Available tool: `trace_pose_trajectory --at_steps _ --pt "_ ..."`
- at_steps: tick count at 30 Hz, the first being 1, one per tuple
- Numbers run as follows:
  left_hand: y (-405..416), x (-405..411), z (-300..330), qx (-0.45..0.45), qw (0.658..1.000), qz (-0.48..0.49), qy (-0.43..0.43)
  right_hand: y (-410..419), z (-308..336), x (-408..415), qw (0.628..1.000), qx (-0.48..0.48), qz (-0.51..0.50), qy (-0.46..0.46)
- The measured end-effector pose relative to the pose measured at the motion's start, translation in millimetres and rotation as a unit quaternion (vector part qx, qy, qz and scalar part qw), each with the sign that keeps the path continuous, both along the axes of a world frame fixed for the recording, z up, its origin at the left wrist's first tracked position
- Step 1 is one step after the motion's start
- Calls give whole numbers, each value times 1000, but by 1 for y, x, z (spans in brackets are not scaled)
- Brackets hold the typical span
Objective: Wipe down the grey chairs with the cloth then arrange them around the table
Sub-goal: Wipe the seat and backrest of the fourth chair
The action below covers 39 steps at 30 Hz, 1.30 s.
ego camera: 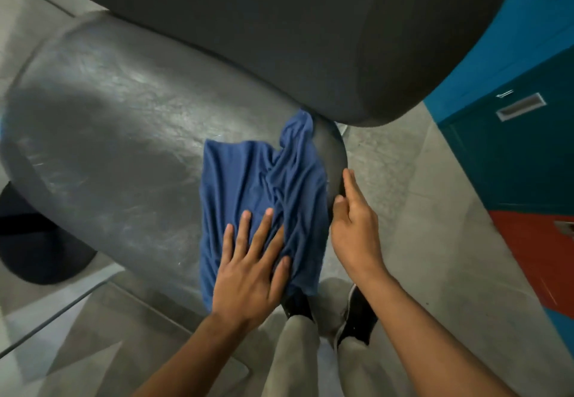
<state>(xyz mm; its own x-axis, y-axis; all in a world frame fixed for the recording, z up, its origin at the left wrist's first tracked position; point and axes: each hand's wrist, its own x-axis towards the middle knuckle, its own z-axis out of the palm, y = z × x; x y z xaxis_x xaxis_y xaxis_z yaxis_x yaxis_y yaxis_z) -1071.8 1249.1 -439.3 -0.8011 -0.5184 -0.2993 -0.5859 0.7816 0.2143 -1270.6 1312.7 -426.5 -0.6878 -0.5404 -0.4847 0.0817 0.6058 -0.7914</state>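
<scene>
So the grey chair [124,123] fills most of the view, seat in the middle and the backrest across the far side, with teal cabinets [512,148] off to the right. The blue cloth [264,185] is spread on the right part of the seat, bunched up toward the backrest. Left hand [248,272] lies flat on the cloth's near edge, fingers straight and spread, just pressing. Right hand [354,226] is on the seat's right rim, fingers loosely bent; can't tell if it's really gripping. Cloth looks soft and light and will wrinkle, so flat palm works. Chair's probably bulky; I'd grab the seat rim or backrest.
</scene>
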Motion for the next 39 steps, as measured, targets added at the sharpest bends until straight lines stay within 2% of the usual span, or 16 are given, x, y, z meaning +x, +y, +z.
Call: trace_pose_trajectory --at_steps 5,9,11,15,19,22,25,28,33,39 --pt "-14 -90 1 13 998 63 -11 -2 -5 -11 982 -61 -126 -129" --pt "-28 -167 -2 28 991 129 -29 -3 -1 -18 975 -75 -133 -159" --pt "-25 -158 -3 17 993 117 -18 -6 4 -18 981 -60 -120 -140" --pt "1 -80 -1 0 997 80 15 -6 13 -14 996 -19 -44 -70" --pt "26 -21 5 22 995 92 -8 1 16 -8 998 0 -18 -62" --pt "18 -45 5 27 992 122 -36 5 12 -9 999 3 -27 -47" --pt "-7 -116 3 51 981 182 -48 0 7 -15 998 6 -47 -29" --pt "-23 -161 0 43 981 181 -58 -10 9 -21 999 6 -46 6" --pt "2 -88 -1 12 991 131 8 -18 18 -15 997 26 -15 76" --pt "1 31 -7 16 977 208 -32 -30 16 0 987 37 84 130"
